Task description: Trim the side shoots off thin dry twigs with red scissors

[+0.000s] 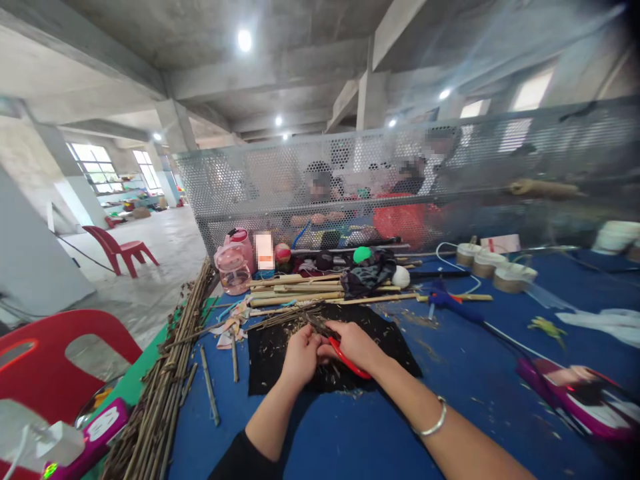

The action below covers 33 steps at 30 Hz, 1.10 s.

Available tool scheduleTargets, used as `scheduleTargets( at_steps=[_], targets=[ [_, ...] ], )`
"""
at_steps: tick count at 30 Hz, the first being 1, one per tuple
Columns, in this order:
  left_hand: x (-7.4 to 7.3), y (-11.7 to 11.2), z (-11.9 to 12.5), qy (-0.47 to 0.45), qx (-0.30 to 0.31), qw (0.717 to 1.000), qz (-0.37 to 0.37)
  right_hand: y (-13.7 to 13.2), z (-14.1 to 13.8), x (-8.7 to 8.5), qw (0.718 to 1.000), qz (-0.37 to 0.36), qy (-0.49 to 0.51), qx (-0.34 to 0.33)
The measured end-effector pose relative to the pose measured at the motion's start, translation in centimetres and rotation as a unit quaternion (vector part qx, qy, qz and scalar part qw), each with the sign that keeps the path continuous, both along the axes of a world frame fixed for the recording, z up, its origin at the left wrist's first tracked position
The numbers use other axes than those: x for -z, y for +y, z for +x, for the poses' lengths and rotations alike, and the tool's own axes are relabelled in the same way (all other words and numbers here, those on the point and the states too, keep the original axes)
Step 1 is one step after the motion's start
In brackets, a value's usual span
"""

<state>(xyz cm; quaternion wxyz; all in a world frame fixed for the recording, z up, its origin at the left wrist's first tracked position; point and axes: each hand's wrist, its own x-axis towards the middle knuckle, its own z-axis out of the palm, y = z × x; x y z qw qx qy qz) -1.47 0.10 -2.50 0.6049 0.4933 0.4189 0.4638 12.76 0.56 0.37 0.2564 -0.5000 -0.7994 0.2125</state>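
Over a black cloth (270, 367) strewn with pale chips, my two hands meet. My right hand (356, 343) is closed around a red-handled cutting tool (350, 361); its jaws are mostly hidden, so I cannot tell shears from pliers. Close against it, my left hand (301, 357) is closed, fingertips pinched together. What it holds is hidden by the fingers. Thin brown twigs (287, 319) lie on the cloth just beyond and to the left of my hands.
A long bundle of sticks (167, 387) runs along the table's left edge. Bamboo poles (295, 293), a pink jug (234, 270) and yarn lie at the back. Behind stands a perforated metal screen (240, 180), with people beyond. Glue guns (445, 300) and cables occupy the right.
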Motion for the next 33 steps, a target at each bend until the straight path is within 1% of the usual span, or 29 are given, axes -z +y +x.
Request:
scheduleTargets(
  at_steps=[4, 8, 11, 14, 16, 18, 21, 23, 25, 27, 30, 33],
  targets=[
    [-0.3, 0.1, -0.1, 0.014, -0.003, 1.0, -0.005, 0.3, 0.0, 0.4, 1.0, -0.002, 0.002, -0.003],
    [0.0, 0.1, -0.1, 0.028, 0.019, 0.999, 0.004, 0.4, 0.2, 0.6, 0.999, 0.022, -0.028, -0.001],
    [0.2, 0.0, -0.1, 0.031, 0.038, 0.999, 0.025, 0.3, 0.4, 0.5, 0.999, 0.041, -0.027, 0.003],
    [0.1, -0.1, 0.0, 0.025, 0.043, 0.998, 0.03, 0.2, 0.6, 0.5, 1.0, 0.018, 0.0, -0.01],
    [-0.1, -0.1, 0.0, 0.027, 0.045, 0.998, 0.017, 0.3, 0.7, 0.5, 1.0, -0.003, 0.016, -0.013],
    [-0.3, -0.1, 0.0, 0.028, 0.047, 0.999, 0.002, 0.3, 0.8, 0.6, 1.0, -0.011, 0.013, -0.005],
    [-0.5, -0.2, -0.1, 0.017, 0.054, 0.998, -0.011, 0.2, 0.8, 0.8, 1.0, 0.015, -0.017, 0.014],
    [-0.4, -0.1, -0.1, 0.016, 0.047, 0.999, 0.0, 0.1, 0.8, 1.0, 0.999, 0.037, -0.026, 0.017],
    [-0.2, 0.0, -0.2, 0.022, 0.033, 0.999, 0.031, 0.2, 0.8, 1.3, 0.998, 0.05, -0.021, 0.006],
    [-0.1, 0.1, -0.2, 0.025, 0.032, 0.998, 0.052, 0.2, 0.7, 1.6, 0.998, 0.061, -0.01, -0.007],
    [0.0, 0.1, -0.2, 0.018, 0.054, 0.997, 0.043, 0.3, 0.7, 1.8, 0.997, 0.079, -0.005, -0.018],
    [-0.1, 0.0, -0.1, 0.001, 0.059, 0.997, 0.047, 0.3, 0.5, 1.8, 0.995, 0.097, -0.02, -0.019]
  ],
)
